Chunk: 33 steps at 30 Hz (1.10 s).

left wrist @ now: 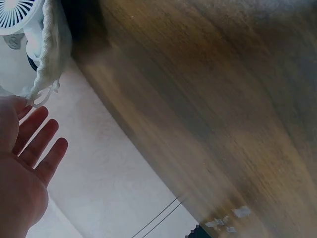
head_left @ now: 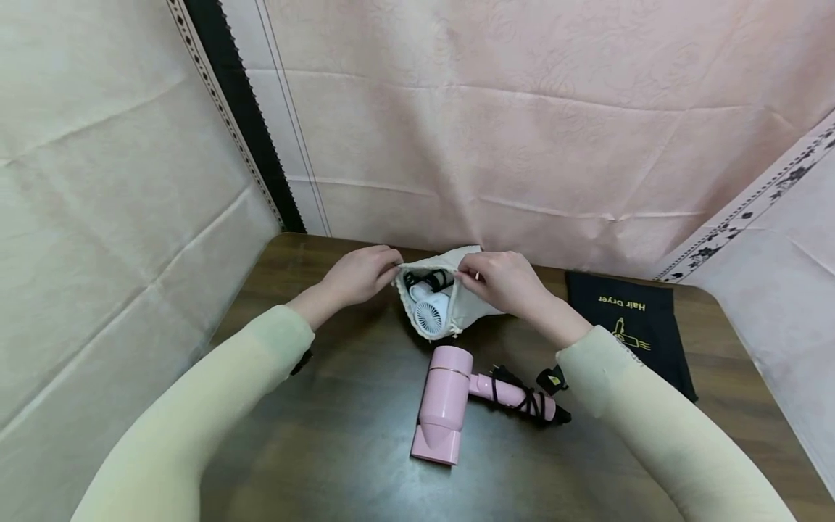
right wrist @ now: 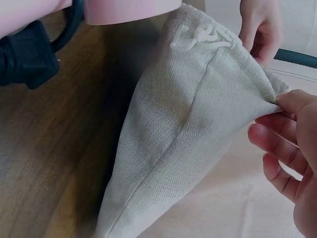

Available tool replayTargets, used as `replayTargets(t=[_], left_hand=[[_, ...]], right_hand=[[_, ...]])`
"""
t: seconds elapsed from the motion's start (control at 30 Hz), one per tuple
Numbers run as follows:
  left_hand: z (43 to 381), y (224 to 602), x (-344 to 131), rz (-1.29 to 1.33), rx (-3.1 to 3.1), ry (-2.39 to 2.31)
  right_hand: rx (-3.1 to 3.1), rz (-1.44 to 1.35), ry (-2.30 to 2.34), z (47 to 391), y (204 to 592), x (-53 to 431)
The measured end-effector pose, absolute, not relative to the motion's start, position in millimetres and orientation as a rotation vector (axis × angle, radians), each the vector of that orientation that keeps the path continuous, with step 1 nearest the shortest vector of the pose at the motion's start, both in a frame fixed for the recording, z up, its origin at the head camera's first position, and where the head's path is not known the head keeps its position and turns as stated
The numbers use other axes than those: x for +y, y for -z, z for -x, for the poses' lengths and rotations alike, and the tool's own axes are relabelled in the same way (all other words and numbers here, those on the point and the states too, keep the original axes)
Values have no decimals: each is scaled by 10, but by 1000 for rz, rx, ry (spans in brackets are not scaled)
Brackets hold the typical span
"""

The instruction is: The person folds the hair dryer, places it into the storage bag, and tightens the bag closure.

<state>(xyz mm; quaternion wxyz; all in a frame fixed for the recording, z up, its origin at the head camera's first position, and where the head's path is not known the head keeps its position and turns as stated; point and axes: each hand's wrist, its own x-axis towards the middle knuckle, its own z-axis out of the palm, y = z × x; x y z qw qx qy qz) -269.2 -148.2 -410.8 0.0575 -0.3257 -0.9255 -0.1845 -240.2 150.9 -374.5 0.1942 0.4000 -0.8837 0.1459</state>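
An off-white cloth drawstring bag lies near the back of the table, its mouth spread toward me. Inside shows a white appliance with a round slotted grille, with a black cord behind it. My left hand pinches the left side of the bag's rim between thumb and forefinger, the other fingers extended in the left wrist view. On the opposite side, my right hand pinches the rim and pulls the cloth into a point, as the right wrist view shows. The drawstring hangs loosely knotted at the rim.
In front of the bag, a pink hair dryer lies on the wooden table, black cord wound round its handle. A black pouch printed "Hair Dryer" lies at the right, partly under my right forearm. Pale cloth hangs behind.
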Motion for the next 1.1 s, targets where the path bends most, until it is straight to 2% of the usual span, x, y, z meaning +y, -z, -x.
replayTargets(t=[0.5, 0.83, 1.1], left_hand=[[2456, 4223, -1760, 992, -2812, 523], [2466, 4340, -1798, 1014, -2868, 447], [2479, 4383, -1830, 1018, -2874, 412]], right_hand=[[-2550, -1239, -430, 2362, 3946, 1379], [-2644, -1327, -399, 2122, 3970, 1444], [-2874, -1231, -321, 2080, 4021, 1392]])
